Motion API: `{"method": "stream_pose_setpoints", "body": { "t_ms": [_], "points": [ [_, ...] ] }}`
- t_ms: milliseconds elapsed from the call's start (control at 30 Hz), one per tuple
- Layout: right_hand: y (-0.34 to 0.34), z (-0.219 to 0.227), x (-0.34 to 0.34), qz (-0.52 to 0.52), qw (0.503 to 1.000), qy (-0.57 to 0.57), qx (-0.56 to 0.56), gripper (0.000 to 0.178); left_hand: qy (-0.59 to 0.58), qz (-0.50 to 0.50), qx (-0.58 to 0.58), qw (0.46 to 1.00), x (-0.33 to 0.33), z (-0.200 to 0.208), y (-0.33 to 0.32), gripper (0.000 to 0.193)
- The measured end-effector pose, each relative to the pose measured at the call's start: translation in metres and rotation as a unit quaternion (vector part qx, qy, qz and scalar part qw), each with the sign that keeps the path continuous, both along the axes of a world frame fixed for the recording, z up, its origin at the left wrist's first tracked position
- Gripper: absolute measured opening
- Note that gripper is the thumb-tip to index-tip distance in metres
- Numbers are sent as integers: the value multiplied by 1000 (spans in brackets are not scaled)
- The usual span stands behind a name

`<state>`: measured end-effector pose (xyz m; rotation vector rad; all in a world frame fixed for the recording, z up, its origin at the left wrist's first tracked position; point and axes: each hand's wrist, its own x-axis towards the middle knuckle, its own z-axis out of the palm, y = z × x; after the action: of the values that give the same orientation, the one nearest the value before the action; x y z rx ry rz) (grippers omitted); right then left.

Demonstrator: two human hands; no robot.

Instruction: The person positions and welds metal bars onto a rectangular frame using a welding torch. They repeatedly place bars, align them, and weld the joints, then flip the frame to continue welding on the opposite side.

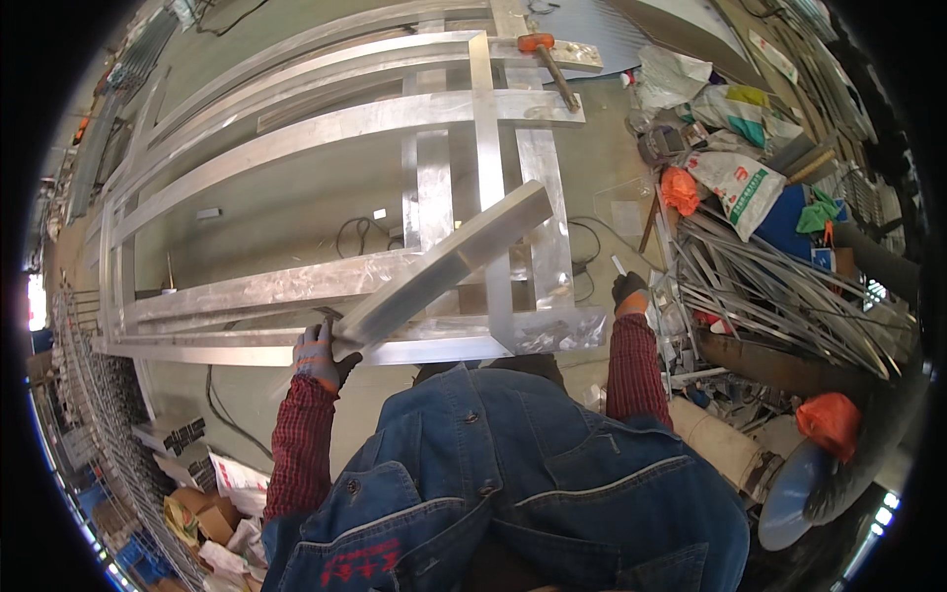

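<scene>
A loose silver metal bar (449,259) lies diagonally over a large metal frame (335,122), its lower end on the near rail (424,349) and its upper end pointing to the right, past an upright crosspiece (488,138). The left hand (318,360), in a grey and orange glove, is just beside the bar's lower end, fingers laid over the near rail and thumb set apart; whether it grips either piece, I cannot tell. The right hand (629,294), also gloved, is off the frame's right side, curled around a thin pale piece (619,264) too small to identify. A mallet (557,74) with an orange head rests across the far right rail ends. Black cable (363,235) shows on the floor through the frame. Farther right are a heap of thin metal strips (779,286), an orange bag (679,190) and printed sacks (745,192). Below the frame is the wearer's blue denim garment (429,424), with red checked sleeves (299,444); at lower left, a cardboard box (215,518) sits among bags
</scene>
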<state>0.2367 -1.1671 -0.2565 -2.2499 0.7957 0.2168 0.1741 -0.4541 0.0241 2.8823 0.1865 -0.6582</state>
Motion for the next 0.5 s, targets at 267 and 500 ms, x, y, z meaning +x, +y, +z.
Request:
{"method": "stream_pose_setpoints", "body": {
  "t_ms": [267,500],
  "points": [
    [280,176,-5,58,791,160,588,39,21,-57,-165,984,1,-28,5,64],
    [421,235,-25,124,775,224,578,85,-27,-35,-204,978,-19,-14,-30,61]
  ]
}}
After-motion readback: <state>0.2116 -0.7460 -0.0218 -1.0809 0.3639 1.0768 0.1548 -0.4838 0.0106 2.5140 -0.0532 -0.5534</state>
